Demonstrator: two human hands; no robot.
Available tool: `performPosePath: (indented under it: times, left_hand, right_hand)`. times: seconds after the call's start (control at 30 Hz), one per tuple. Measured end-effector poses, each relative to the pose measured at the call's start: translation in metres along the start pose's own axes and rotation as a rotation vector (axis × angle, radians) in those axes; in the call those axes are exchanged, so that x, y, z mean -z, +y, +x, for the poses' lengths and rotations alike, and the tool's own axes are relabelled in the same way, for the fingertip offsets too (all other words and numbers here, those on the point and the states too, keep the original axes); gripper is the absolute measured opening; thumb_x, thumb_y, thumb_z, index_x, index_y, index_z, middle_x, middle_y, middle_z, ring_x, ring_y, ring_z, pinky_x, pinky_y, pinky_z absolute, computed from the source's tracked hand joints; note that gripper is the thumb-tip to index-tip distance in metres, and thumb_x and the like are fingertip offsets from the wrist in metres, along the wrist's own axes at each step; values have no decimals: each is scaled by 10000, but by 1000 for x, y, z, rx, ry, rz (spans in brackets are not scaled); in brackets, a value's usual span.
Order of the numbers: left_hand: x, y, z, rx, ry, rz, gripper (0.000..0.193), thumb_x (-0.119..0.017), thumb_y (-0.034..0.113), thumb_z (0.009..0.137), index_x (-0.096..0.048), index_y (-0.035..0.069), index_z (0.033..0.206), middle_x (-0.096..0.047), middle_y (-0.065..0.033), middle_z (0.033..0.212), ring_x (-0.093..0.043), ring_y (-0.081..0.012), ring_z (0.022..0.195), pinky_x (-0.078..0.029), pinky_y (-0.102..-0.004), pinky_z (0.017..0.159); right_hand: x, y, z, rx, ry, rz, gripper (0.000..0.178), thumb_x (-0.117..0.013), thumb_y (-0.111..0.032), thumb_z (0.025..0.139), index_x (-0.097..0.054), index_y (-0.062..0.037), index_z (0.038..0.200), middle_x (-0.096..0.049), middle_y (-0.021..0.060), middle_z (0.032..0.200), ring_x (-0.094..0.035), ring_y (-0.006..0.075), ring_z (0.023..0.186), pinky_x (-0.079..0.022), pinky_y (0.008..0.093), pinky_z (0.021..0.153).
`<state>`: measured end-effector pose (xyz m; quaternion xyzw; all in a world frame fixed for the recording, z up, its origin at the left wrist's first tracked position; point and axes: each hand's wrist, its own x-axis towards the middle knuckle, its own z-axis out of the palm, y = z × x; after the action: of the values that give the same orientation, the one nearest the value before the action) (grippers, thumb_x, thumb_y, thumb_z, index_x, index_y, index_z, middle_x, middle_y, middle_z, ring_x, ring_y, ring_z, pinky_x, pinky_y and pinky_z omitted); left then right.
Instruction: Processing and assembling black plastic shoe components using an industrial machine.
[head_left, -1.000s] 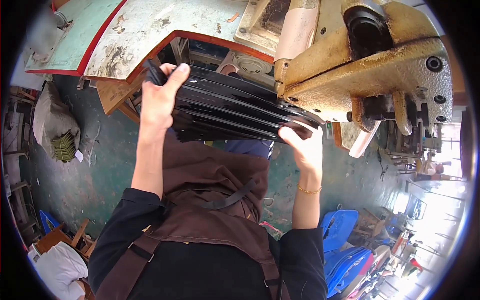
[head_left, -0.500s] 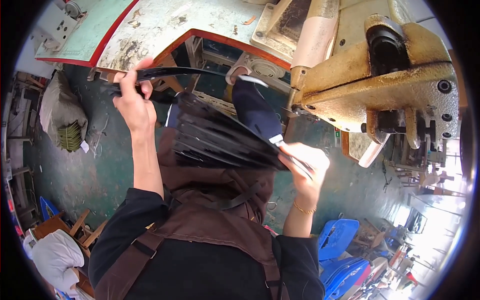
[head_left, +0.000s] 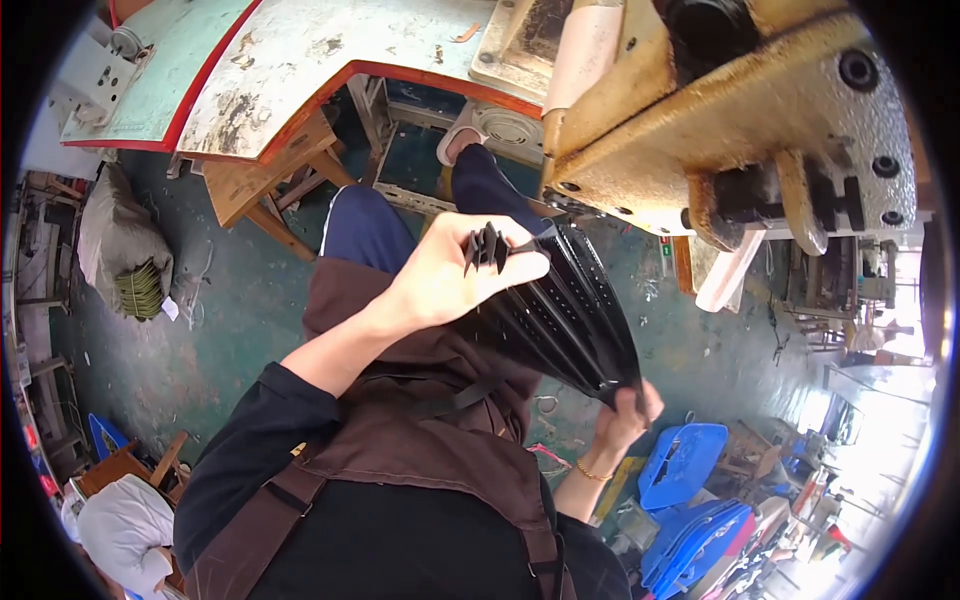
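Note:
A bundle of glossy black straps (head_left: 560, 315), with rows of small holes along them, hangs bent between my two hands above my lap. My left hand (head_left: 455, 265) is wrapped round one end of the bundle, and several strap ends poke out above the fist. Lower and to the right, my right hand (head_left: 628, 415) grips the other end, with its fingers partly hidden behind the straps. Between the hands the straps fan out side by side and curve downward. Over my legs lies a brown apron (head_left: 400, 440).
A large oil-stained machine head (head_left: 710, 140) stands close at the upper right. A worn, red-edged table (head_left: 310, 60) runs across the far side, with a wooden stool (head_left: 270, 180) beneath. At left sits a stuffed sack (head_left: 120, 230); blue plastic chairs (head_left: 685, 465) are at the lower right.
My left hand has come right and down from the far left, where it held out one strap. My right hand has dropped lower. The straps, blurred before, are now gathered in both hands.

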<state>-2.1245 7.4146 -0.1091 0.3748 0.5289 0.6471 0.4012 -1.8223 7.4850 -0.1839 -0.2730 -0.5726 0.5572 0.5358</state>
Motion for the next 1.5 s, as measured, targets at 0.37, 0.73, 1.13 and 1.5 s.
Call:
performPosePath:
  times: [0.37,0.73,1.13,1.5]
  left_hand:
    - [11,18,26,-135,31,395,95,-730,24,672,-663,-5,732,-601,-37,625,-435,-96,535,-322,-215,514]
    - [20,24,33,-287,5,578,101,-744,43,667,-663,-1,709,-605,-50,615,-444,-115,517,-332,-223,504]
    - [17,22,25,-83,28,257,108,-718,53,698,-633,-13,687,-556,-10,585,-417,-68,514,-314,-195,505]
    - [-1,14,18,97,131,-18,188,-693,86,730,-553,23,622,-483,32,586,-372,-49,531,-290,-181,511]
  right_hand:
    - [-56,47,-57,-169,-73,-288,84,-656,-53,767,-633,24,743,-559,36,633,-408,98,542,-334,214,528]
    - [-84,40,-56,-344,-121,-378,400,-667,-137,814,-385,-55,543,-335,-44,500,-253,88,466,-233,255,446]
    - [-44,55,-41,-259,175,-337,169,-705,-89,765,-568,-8,708,-539,12,661,-430,105,547,-387,211,559]
    - [-1,-5,105,-81,-4,-60,203,-632,70,755,-610,51,956,-637,113,889,-572,130,760,-462,210,724]
